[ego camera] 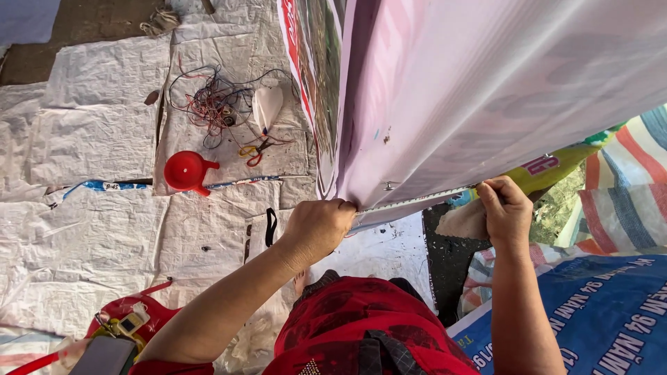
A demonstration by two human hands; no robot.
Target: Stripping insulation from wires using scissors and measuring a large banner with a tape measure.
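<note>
A large pale pink banner sheet (472, 90) hangs down across the upper right. My left hand (318, 228) grips its lower edge at the left corner. My right hand (504, 208) pinches the same edge farther right. Between the two hands a thin white measuring tape (417, 200) runs stretched along the hem. A small metal eyelet (389, 186) sits in the sheet just above the tape. Both arms reach up from my red patterned clothing (361, 326).
White woven sacking (90, 229) covers the ground. On it lie a red funnel-like cup (187, 171), a tangle of coloured wires (219, 104) and scissors (256, 150). A red bag (125, 323) sits at the lower left. Striped and blue printed tarps (611, 305) lie at the right.
</note>
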